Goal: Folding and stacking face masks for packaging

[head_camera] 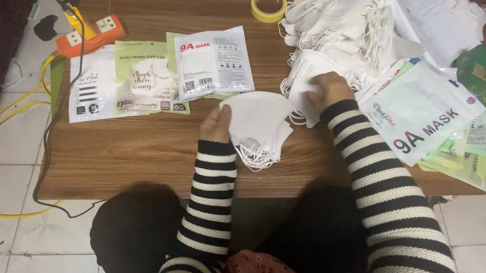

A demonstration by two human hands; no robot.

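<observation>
The left hand [216,124] is holding a small stack of white folded fabric face masks [258,126] at the middle of the brown wooden tabletop [138,151], fingers pinching its edge; the right hand [328,91] is resting, fingers curled, on the big heap of white masks [343,34] just beyond that stack, seemingly gathering one more; flat printed plastic mask pouches [214,62], left of the stack, are lying sealed, contents hidden.
</observation>
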